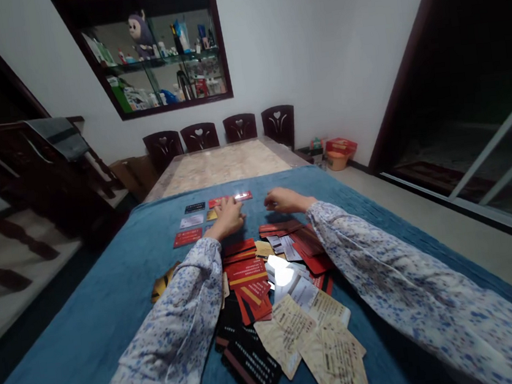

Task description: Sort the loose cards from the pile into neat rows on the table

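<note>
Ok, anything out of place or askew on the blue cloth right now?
Mostly the heap of cards nearest the camera: a loose, overlapping jumble, unlike the few cards laid flat in rows by the left hand. One gold card lies apart at the heap's left edge, tilted, partly under the left sleeve. No damage shows.

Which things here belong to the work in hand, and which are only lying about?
In use: left hand, right hand, laid-out cards, card pile, blue cloth.
Lying about: chairs, shelf, basket, cardboard box.
</note>
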`<state>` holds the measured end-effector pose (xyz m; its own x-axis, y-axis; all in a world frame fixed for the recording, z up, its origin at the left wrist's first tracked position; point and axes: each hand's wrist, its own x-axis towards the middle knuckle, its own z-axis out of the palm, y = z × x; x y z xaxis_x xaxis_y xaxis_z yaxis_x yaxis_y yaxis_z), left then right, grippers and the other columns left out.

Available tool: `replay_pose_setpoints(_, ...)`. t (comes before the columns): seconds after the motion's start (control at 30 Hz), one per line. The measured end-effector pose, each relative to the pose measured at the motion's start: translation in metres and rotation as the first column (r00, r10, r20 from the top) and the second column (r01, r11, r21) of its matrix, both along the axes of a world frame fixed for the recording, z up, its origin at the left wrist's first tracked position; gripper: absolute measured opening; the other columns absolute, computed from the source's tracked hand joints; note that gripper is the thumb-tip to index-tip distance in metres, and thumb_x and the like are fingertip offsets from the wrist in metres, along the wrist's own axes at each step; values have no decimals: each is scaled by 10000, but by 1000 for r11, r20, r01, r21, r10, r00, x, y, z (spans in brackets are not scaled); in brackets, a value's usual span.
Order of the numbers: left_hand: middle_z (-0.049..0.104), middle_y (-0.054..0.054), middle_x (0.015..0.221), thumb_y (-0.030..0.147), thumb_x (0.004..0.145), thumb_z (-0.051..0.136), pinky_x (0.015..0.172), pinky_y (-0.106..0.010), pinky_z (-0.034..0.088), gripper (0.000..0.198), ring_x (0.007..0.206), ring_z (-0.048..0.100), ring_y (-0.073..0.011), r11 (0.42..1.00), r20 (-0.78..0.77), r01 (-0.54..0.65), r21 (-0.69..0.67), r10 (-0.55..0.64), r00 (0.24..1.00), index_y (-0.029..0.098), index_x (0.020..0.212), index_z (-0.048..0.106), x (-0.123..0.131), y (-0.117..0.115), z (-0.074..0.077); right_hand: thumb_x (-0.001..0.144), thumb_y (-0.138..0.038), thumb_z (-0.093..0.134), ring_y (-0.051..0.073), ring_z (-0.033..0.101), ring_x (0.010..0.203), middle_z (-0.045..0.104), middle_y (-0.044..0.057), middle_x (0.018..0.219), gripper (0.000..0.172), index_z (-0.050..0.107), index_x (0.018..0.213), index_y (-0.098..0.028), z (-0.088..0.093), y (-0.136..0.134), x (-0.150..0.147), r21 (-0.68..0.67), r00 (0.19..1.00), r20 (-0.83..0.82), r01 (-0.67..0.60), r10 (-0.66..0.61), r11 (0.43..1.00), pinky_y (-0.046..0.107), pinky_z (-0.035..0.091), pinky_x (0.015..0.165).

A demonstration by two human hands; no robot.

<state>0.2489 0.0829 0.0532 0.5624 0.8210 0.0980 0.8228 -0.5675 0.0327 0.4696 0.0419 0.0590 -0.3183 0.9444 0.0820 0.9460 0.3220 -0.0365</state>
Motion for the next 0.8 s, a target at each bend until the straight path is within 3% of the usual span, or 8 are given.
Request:
replay_pose_setpoints(0.2,506,-157,1422,252,948,520,1036,-555,378,362,1343,391,-376,998,10,51,-24,-51,999,220,1275,671,2,-24,-5,986,-265,594,232,656,1106,759,104,1184,252,795,1131,-214,-1,-25,-3,16,998,41,44,-44,999,252,409,751)
replay_pose_setpoints(0.43,546,-119,1410,233,972,492,1035,-531,369,324,1304,407,-345,993,32,100,-55,-98,995,253,1244,666,4,-49,-10,971,-382,624,270,623,1120,743,120,1187,262,796,1101,-232,-9,-47,-1,0,995,79,59,-59,998,281,427,787)
replay_pose_setpoints(0.8,585,-96,1394,263,1016,421,1030,-523,354,288,1284,422,-319,973,49,176,-150,-171,984,244,1136,682,10,-60,-22,988,-403,583,309,590,1237,711,119,1303,326,761,1225,-268,-11,-63,-3,-107,991,88,113,-104,988,340,479,875)
